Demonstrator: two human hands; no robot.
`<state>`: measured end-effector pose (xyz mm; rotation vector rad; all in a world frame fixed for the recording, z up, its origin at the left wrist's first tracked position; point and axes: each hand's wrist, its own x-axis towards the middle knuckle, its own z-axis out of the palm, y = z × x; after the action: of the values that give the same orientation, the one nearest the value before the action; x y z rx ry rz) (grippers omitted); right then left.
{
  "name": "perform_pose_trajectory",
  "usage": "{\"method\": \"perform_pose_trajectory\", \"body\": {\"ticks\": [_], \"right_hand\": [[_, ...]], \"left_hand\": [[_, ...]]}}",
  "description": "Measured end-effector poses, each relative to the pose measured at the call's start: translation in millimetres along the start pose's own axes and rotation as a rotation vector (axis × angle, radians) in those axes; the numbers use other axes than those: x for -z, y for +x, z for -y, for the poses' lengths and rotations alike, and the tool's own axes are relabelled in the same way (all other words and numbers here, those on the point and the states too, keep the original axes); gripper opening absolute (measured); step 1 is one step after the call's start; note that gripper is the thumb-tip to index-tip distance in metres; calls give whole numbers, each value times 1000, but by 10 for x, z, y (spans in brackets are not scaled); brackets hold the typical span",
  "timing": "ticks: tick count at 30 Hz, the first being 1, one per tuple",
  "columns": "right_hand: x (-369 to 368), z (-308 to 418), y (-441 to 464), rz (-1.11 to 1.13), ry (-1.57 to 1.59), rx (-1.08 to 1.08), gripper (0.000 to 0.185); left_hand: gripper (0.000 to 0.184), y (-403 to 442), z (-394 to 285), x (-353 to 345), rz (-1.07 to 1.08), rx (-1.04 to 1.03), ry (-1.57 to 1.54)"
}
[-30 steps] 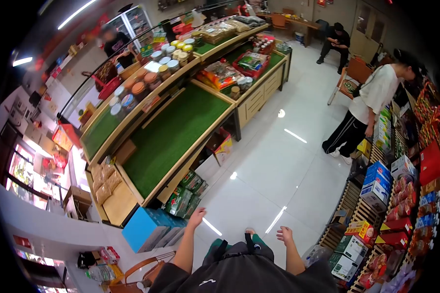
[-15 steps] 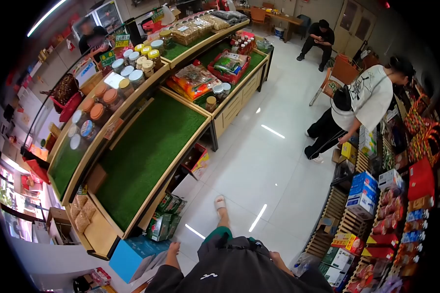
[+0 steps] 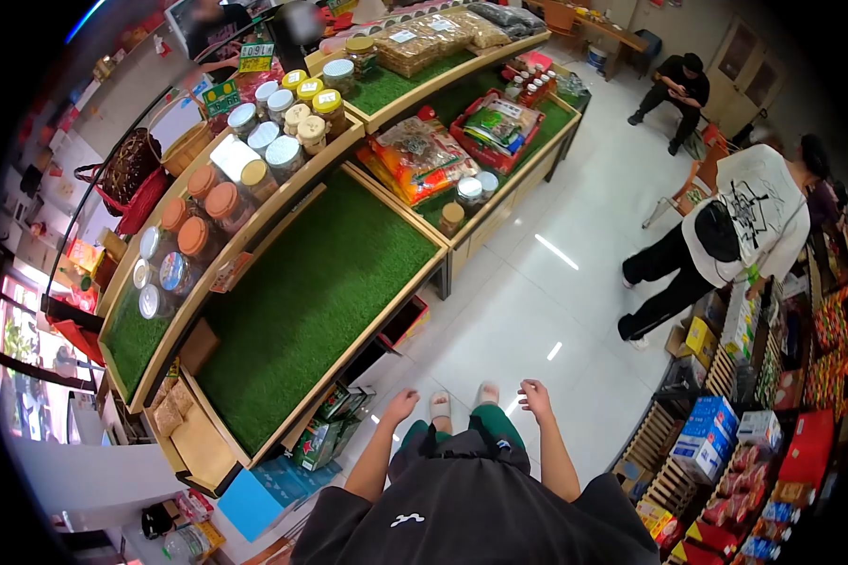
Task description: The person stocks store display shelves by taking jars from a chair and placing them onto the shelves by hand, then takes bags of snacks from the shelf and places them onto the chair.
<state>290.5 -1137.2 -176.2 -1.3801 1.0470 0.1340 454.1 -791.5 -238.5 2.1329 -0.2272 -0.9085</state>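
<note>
Your left hand (image 3: 402, 405) and right hand (image 3: 536, 400) were half-open, holding nothing, while the green display bin (image 3: 316, 301) lay left-forward, nearer the left, its long side slanting forward-right.

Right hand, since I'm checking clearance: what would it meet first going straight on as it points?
Across the floor, the right hand would probably meet the far wooden stand, though depth is unclear.
</note>
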Motion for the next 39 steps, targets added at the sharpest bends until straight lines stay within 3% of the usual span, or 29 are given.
{"method": "perform_pose_trajectory", "body": {"ticks": [2, 6, 7, 8, 10, 12, 13, 16, 17, 20, 22, 26, 28, 34, 39], "right_hand": [[25, 82, 239, 24, -22, 8, 39], [386, -251, 703, 34, -123, -224, 39], [515, -502, 861, 35, -135, -294, 35], [743, -1099, 1154, 72, -75, -174, 34], [986, -779, 950, 14, -201, -520, 42], [1275, -671, 1028, 65, -136, -630, 45], [1343, -629, 1159, 81, -137, -625, 45], [1621, -385, 1643, -4, -52, -683, 47], [1663, -236, 1836, -4, -71, -608, 49], [1740, 322, 2382, 23, -95, -431, 52], [1640, 803, 2750, -16, 14, -313, 52], [1233, 1739, 3220, -23, 378, -229, 49], [964, 2182, 3314, 77, 428, -210, 50], [121, 3420, 3470, 359, 241, -89, 44], [-425, 4415, 3732, 478, 95, 59, 39]], "left_hand": [[43, 311, -443, 16, 16, -81, -15], [42, 839, -806, 78, -42, -126, -50], [42, 898, -765, 122, -63, -76, -5], [43, 988, -733, 194, -88, -32, 41], [44, 1084, -388, 215, -130, 101, 123], [45, 956, -418, 263, -117, 406, 78], [45, 854, -536, 284, -117, 610, 43], [42, 760, -831, 239, -188, 806, -100], [42, 804, -887, 233, -195, 817, -106], [35, 1003, -999, 112, -290, 660, -135], [30, 1308, -1079, 61, -558, 269, -50], [33, 2033, -1776, 293, -517, 38, 12], [31, 2429, -2235, 471, -485, -60, -89], [30, 3080, -3938, 999, -586, -257, -189], [28, 3704, -4602, 1565, -795, -508, -327]]}}
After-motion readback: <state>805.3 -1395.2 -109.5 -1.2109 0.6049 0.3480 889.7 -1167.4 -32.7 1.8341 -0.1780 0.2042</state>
